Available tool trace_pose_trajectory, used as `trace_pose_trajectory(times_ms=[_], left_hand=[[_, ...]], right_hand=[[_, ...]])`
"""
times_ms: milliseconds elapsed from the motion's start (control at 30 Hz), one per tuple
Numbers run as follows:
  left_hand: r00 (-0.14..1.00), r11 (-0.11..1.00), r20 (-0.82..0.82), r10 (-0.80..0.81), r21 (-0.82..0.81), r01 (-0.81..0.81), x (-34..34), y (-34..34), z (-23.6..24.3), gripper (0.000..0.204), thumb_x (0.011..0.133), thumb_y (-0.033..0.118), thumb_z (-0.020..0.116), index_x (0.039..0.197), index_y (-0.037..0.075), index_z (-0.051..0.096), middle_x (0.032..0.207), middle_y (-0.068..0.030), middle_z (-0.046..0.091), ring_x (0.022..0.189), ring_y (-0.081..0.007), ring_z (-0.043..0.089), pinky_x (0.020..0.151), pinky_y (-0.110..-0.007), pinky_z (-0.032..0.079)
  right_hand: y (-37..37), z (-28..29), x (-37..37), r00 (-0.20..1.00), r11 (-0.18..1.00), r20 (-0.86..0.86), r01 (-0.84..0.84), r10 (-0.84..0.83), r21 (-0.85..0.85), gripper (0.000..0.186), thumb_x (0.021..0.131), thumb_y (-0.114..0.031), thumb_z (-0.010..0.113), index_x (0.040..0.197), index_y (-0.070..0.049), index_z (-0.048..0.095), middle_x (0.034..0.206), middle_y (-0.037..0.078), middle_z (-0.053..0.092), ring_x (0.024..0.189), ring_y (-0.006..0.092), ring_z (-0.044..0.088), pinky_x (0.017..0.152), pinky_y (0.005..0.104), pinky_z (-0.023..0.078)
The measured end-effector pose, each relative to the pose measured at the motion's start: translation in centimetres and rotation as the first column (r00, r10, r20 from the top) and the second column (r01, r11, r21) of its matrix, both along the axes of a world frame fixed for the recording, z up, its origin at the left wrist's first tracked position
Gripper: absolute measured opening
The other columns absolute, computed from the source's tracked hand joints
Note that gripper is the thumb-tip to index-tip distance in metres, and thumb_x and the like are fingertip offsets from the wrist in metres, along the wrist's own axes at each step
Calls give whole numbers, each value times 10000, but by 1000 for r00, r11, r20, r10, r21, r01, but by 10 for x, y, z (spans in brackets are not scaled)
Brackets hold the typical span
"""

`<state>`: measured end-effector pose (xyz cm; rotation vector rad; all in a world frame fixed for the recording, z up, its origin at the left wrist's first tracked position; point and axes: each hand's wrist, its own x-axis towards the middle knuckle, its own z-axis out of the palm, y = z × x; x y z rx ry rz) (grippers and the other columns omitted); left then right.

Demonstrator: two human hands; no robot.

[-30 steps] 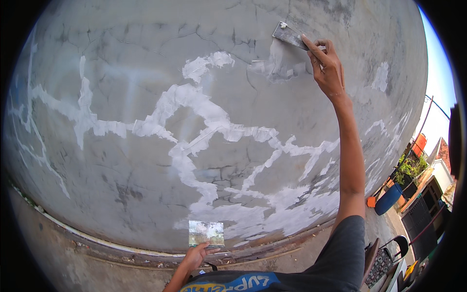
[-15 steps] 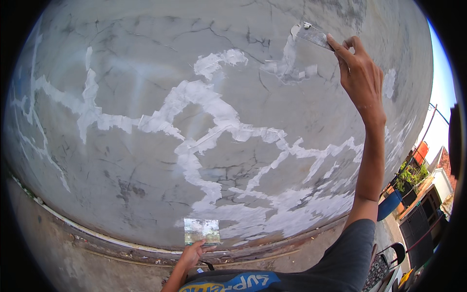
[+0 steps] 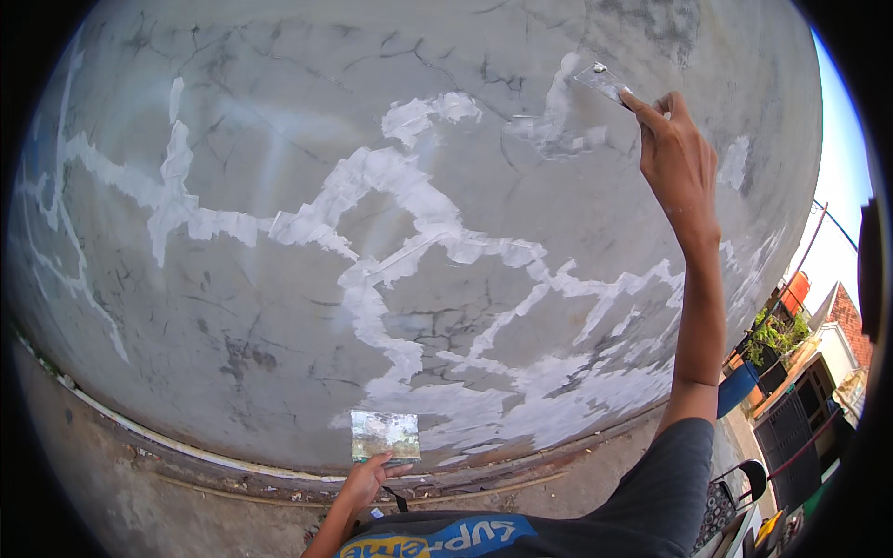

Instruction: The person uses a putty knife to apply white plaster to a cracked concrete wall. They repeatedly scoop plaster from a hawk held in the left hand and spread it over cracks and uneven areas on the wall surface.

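In front of me stands a grey cracked wall [image 3: 279, 307] with branching bands of white filler [image 3: 409, 191] over many of its cracks. My right hand [image 3: 679, 167], arm raised, pinches a small putty knife [image 3: 602, 82] at the upper right. A white dab of filler sits on the blade near its far end. Just left of the blade runs a short upright streak of filler [image 3: 558, 98]. Low in the middle, my left hand [image 3: 365, 479] grips a wide flat scraper blade [image 3: 385, 435] smeared with filler, held out before the wall's base.
Along the wall's foot runs a pale ledge [image 3: 186, 448] above a concrete floor [image 3: 102, 474]. To the right are a blue barrel [image 3: 737, 391], a green plant [image 3: 777, 337], a dark gate [image 3: 789, 456] and a patterned chair [image 3: 721, 511].
My right hand with the putty knife has come slightly down and to the left. The left hand keeps its hold on the wide scraper and has hardly moved.
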<state>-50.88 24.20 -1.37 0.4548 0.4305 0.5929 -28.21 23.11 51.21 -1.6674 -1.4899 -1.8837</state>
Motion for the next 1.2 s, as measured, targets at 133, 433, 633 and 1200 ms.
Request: trace_pose_trajectory(times_ms=[133, 433, 633, 1200], left_hand=[[999, 1000, 15, -29, 11, 29, 3, 1, -9, 279, 930, 60, 493, 1175, -74, 497, 1186, -143, 563, 1156, -315, 552, 1048, -536, 434], [993, 998, -91, -70, -11, 70, -3, 3, -20, 280, 949, 97, 487, 1156, -92, 499, 1199, -148, 559, 1161, -355, 553, 1081, -497, 399], [998, 998, -25, -59, -2, 59, -20, 2, -11, 296, 950, 114, 495, 1162, -93, 501, 1211, -153, 554, 1159, -366, 553, 1087, -493, 384], [997, 999, -63, -52, -6, 52, -92, 17, -9, 288, 931, 72, 507, 1157, -105, 476, 1199, -150, 528, 1156, -308, 539, 1060, -560, 413]], right_hand=[[14, 11, -6, 999, 999, 9, -44, 44, 24, 351, 901, -51, 567, 1189, -221, 675, 872, 59, 560, 668, 236, 604, 570, 356, 464], [16, -18, -7, 994, 994, 30, 107, -107, -9, 340, 888, -54, 572, 1170, -206, 685, 871, 79, 550, 673, 249, 609, 597, 361, 480], [12, 3, -20, 997, 997, -81, 3, 3, 76, 344, 899, -69, 563, 1185, -220, 679, 865, 83, 545, 670, 256, 605, 598, 373, 477], [16, -124, -48, 578, 825, -664, -556, 474, 105, 440, 914, 12, 504, 1321, -141, 574, 993, 113, 468, 696, 164, 495, 684, 318, 448]])
